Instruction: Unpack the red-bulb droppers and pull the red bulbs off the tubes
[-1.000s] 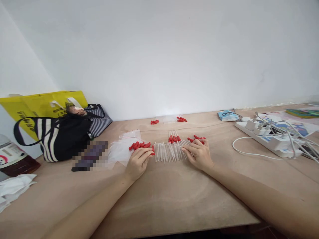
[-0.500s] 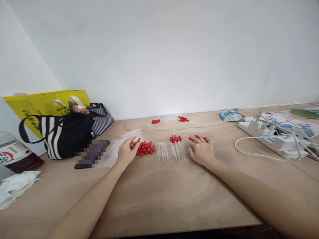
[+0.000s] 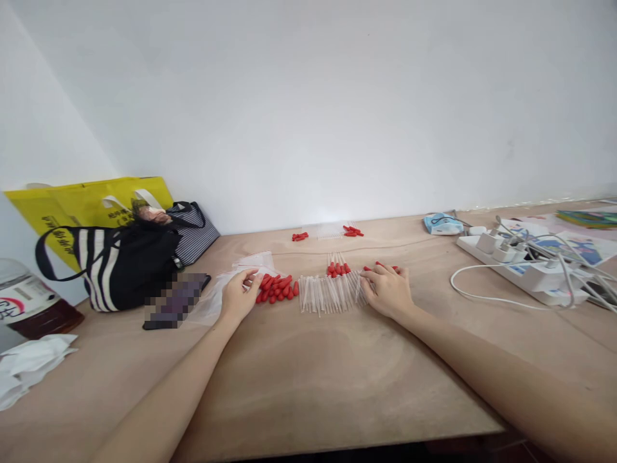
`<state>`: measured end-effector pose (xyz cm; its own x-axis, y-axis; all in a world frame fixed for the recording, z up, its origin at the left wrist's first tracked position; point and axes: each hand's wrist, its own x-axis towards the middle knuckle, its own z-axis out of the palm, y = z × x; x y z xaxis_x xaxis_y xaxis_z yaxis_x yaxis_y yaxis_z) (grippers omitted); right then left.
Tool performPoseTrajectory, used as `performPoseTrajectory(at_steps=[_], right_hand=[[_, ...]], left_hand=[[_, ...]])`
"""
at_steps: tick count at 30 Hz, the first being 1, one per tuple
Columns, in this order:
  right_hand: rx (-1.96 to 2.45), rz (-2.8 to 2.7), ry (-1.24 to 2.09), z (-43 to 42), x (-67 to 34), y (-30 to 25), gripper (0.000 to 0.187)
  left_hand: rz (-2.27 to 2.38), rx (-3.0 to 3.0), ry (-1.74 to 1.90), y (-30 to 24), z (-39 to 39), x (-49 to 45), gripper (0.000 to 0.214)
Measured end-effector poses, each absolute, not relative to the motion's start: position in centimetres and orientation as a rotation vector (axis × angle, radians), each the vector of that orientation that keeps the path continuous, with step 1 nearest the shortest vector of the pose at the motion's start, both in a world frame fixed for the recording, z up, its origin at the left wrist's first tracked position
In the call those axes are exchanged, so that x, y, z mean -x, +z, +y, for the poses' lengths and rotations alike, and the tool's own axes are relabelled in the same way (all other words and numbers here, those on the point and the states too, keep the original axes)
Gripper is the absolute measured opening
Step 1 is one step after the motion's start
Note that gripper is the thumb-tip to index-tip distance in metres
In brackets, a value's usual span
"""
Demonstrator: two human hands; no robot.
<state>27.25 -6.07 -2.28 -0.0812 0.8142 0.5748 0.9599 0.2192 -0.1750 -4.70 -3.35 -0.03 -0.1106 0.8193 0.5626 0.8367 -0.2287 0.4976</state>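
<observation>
My left hand (image 3: 238, 296) rests at the left edge of a pile of red rubber dropper bulbs (image 3: 278, 288). Its fingers are bent and apart from the thumb, and I see nothing between them. A row of thin clear dropper tubes (image 3: 325, 297) lies right of the pile. Behind the row, a few droppers with red bulbs fitted (image 3: 339, 268) lie side by side. My right hand (image 3: 388, 292) lies palm down at the row's right end, fingers spread. Red bulbs (image 3: 380, 264) show just past its fingertips; what is beneath the palm is hidden.
Near the wall lie more droppers with red bulbs (image 3: 353, 230). Clear plastic bags (image 3: 255, 261) sit behind my left hand. A phone (image 3: 176, 302), a black bag (image 3: 128, 267) and a bottle (image 3: 33, 299) stand left. On the right are a power strip (image 3: 520, 273) with cables and a blue mask (image 3: 443, 224).
My left hand has drawn slightly left and down; the red bulb that stuck out between its fingers no longer shows there. My right hand stays nearly in place. The view has shifted a little.
</observation>
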Motion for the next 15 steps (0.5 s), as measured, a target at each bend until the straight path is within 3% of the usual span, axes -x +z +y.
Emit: performPoseTrajectory(at_steps=[9, 15], right_hand=[[1.956, -1.800, 0.170, -0.5, -26.2, 0.4, 0.023], [2.060, -1.773, 0.306, 3.0, -24.6, 0.3, 0.022]], left_hand=[[-1.335, 2.160, -1.183, -0.1, -5.5, 1.7, 0.018], [-1.165, 2.327, -1.156, -0.3, -6.5, 0.1, 0.013]])
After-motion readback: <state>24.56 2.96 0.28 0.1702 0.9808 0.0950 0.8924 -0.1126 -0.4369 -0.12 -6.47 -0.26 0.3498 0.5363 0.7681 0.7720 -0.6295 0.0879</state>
